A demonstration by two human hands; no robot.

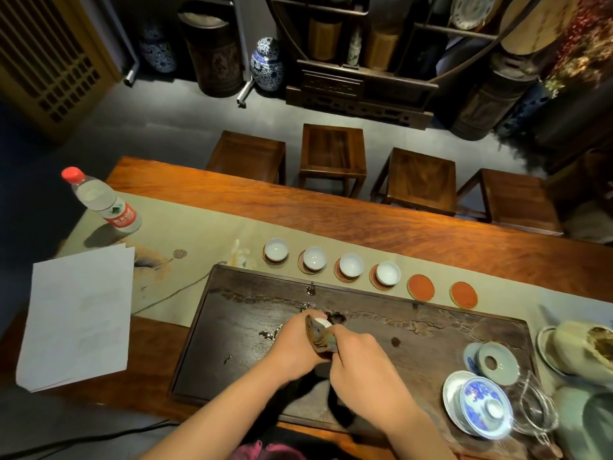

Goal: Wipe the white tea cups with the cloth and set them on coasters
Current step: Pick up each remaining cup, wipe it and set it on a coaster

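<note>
White tea cup (322,323) sits between both hands above the middle of the dark wooden tea tray (232,327), only its rim showing. The left hand (293,343) cups it from below. The right hand (356,356) pinches the brown cloth (319,336) against it. Along the tray's far edge, four wiped cups (351,264) stand on coasters; two red coasters (420,287) lie bare beside them.
</note>
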